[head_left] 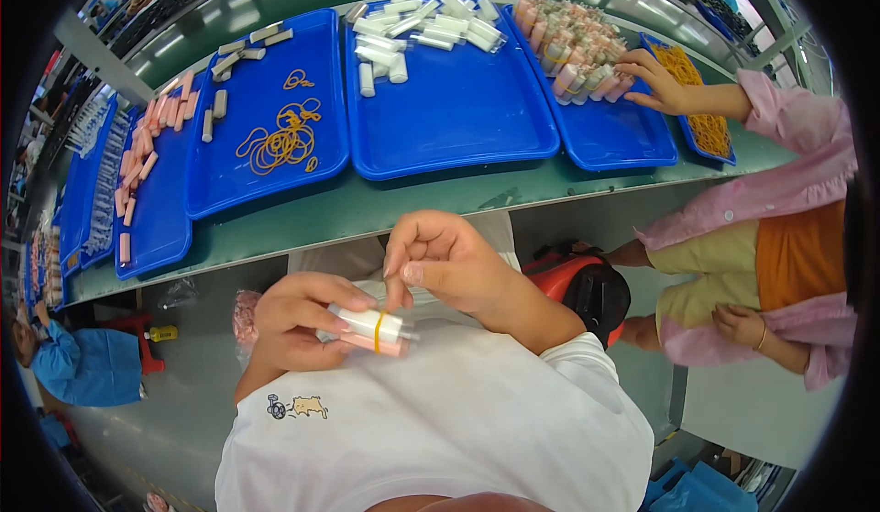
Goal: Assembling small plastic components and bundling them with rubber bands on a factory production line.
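Note:
My left hand (307, 319) grips a bundle of small capped tubes (392, 325), white on top and pink below, with clear ends. Around the bundle runs a yellow rubber band (378, 332). Just above it is my right hand (445, 260), its fingers bent inward and the fingertips beside the top of the band. What these fingers hold, if anything, is hidden. Both hands are in front of my white shirt, on the near side of the green table (477, 202).
On the table, blue trays hold white tubes (431, 26), pink tubes (147, 150), loose rubber bands (282, 141) and banded bundles (568, 40). At the right, a co-worker's hand (655, 86) touches the bundles, beside a small tray of rubber bands (701, 99). Another person in blue (87, 365) sits at the left.

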Motion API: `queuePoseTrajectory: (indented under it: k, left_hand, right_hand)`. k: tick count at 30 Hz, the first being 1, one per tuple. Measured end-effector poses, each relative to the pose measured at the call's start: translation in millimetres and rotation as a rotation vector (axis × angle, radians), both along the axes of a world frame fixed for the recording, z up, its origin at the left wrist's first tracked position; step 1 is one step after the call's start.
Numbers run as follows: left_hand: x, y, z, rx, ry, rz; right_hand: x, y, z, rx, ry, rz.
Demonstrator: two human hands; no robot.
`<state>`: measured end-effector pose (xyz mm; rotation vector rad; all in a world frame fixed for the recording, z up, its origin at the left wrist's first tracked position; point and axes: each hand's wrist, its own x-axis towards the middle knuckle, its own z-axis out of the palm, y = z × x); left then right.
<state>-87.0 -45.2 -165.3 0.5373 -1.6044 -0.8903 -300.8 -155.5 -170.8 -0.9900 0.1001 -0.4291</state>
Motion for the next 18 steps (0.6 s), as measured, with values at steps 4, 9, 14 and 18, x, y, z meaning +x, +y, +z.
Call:
queuePoseTrajectory:
  k: [4, 9, 14, 18]
  left_hand:
    - [-17, -5, -27, 0.228, 0.439, 0.076]
    - [-19, -19, -18, 0.082, 0.009, 0.238]
    - [-33, -24, -3, 0.106, -0.004, 0.229]
    - [-13, -20, 0, -0.006, -0.179, 0.430]
  right_hand:
    - [2, 7, 0, -0.052, -0.263, -0.094]
    - [-4, 13, 16, -0.616, 0.005, -0.525]
    - [-32, -15, 38, -0.940, 0.071, -0.744]
    - [-83, -59, 59, -1.119, 0.398, -1.390]
